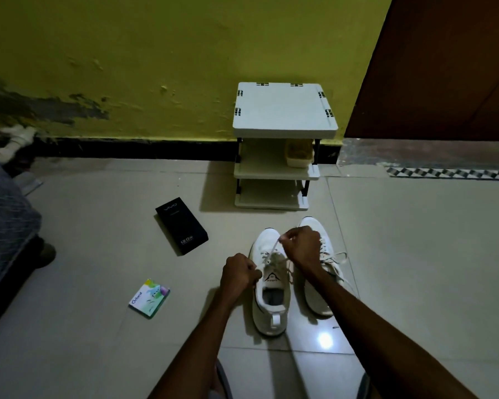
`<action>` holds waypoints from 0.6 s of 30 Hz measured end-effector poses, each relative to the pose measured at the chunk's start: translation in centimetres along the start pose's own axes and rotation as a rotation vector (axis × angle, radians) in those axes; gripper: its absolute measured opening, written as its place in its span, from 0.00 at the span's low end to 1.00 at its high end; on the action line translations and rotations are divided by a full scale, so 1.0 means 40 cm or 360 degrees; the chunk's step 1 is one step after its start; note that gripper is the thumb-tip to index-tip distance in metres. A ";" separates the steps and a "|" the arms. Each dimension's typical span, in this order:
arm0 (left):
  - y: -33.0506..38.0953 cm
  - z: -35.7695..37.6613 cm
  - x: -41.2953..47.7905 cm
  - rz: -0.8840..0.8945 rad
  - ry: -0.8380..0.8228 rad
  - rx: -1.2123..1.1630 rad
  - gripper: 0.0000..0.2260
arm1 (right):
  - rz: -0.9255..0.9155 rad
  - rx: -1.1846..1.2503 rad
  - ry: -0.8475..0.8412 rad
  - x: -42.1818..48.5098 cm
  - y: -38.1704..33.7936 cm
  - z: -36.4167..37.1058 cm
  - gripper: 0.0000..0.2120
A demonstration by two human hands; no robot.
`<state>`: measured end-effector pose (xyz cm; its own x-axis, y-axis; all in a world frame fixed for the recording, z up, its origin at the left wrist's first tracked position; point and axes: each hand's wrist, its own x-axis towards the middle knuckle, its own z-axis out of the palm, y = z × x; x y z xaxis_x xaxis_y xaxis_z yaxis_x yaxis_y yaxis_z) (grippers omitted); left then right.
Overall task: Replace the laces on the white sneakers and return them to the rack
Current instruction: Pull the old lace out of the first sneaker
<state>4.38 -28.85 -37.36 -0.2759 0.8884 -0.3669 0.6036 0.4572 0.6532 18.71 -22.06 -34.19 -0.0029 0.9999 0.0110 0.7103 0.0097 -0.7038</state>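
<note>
A green-and-white Odonil packet [149, 298] lies flat on the tiled floor [98, 341] at the left. Beyond it, nearer the wall, lies a closed black vivo phone box [181, 226]; what it contains cannot be seen.

The person's hands are apart, both at work on the left sneaker [271, 306]. The left hand [238, 273] is curled into a fist against the sneaker's upper beside the tongue, gripping it there; whether it also holds a lace end cannot be told. The sneaker's opening shows a grey insole. A white lace [272, 250] runs up from the eyelets to the right hand [301, 246], which pinches its end above the toe.

The right sneaker [326, 286] stands just beside its partner, toe toward the wall, laces loose and spilling onto the tiles. Both sneakers sit on the floor, in front of the rack and off it.

The white three-tier rack [284, 110] stands against the yellow-green wall [156, 53]. On its middle shelf, toward the right, sits a pale yellowish tub [299, 154]; its contents are too dim to make out. A brown door [450, 67] fills the upper right.
</note>
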 end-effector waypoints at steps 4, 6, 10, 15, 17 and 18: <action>0.000 0.009 -0.004 0.0009 0.0037 0.0003 0.09 | 0.0979 0.0992 0.0045 0.034 0.001 -0.043 0.08; 0.006 0.013 -0.003 -0.0003 0.0038 0.0039 0.09 | 0.0995 0.1145 -0.0063 0.034 -0.004 -0.034 0.06; -0.002 0.017 -0.005 -0.0024 0.0063 -0.0005 0.09 | 0.0693 0.1188 -0.0260 -0.003 -0.034 -0.010 0.09; 0.000 0.022 -0.017 -0.0121 0.0159 -0.0203 0.08 | -0.0053 -0.0055 -0.0607 0.004 0.007 0.001 0.08; 0.000 0.030 -0.018 -0.0138 0.0195 -0.0267 0.09 | -0.0211 -0.0373 -0.0724 -0.004 0.021 0.000 0.09; 0.000 0.034 -0.019 -0.0135 0.0208 -0.0278 0.10 | -0.0296 -0.0525 -0.0765 -0.009 0.024 0.004 0.10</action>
<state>5.60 -29.56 -37.98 -0.4212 0.8392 -0.3439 0.4386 0.5204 0.7327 19.30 -22.43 -34.97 -0.4104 0.8731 -0.2634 0.8478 0.2589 -0.4628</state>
